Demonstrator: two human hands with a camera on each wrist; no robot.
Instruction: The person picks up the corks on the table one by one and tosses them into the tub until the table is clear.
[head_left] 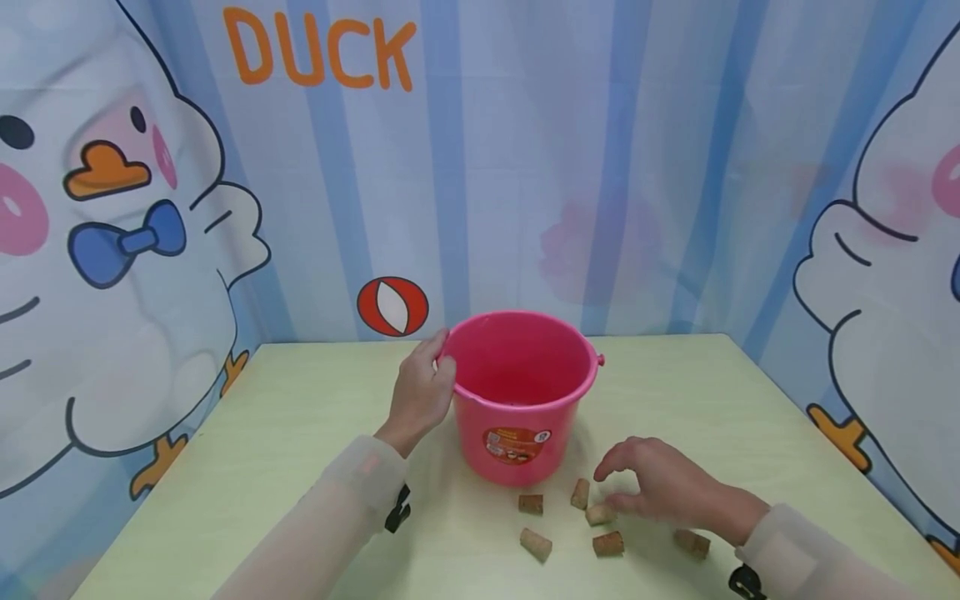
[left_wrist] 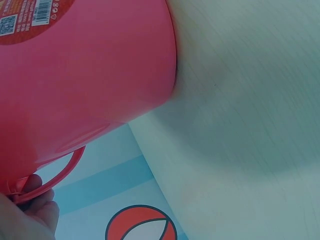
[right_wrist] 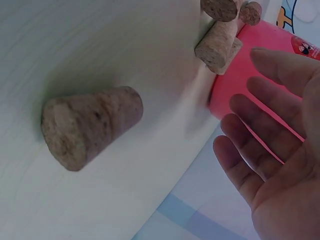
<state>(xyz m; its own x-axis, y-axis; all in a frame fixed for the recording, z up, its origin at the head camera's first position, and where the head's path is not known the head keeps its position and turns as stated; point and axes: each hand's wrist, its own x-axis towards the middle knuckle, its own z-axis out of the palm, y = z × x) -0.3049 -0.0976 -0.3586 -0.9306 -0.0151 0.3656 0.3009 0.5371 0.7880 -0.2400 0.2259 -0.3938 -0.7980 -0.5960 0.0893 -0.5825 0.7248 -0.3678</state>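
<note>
A pink bucket [head_left: 517, 442] with an orange label stands on the pale table, its mouth facing up. My left hand [head_left: 422, 390] grips it at the left of the rim; in the left wrist view, fingers [left_wrist: 45, 212] lie by the curved pink handle [left_wrist: 67, 172]. Right of the bucket, my right hand [head_left: 663, 479] hovers with fingers loosely bent and parted from the thumb, nothing between them. Close by its thumb is a cork [head_left: 600, 514]; another cork [head_left: 580, 493] lies nearer the bucket. A tapered cork [right_wrist: 90, 125] shows large in the right wrist view.
More corks lie in front of the bucket: one cork [head_left: 531, 504] close to it, a cork [head_left: 536, 545] further forward, a cork [head_left: 608, 544], and a cork [head_left: 692, 543] beneath the right wrist. Behind the table [head_left: 300, 467] hangs a blue striped duck curtain [head_left: 495, 167].
</note>
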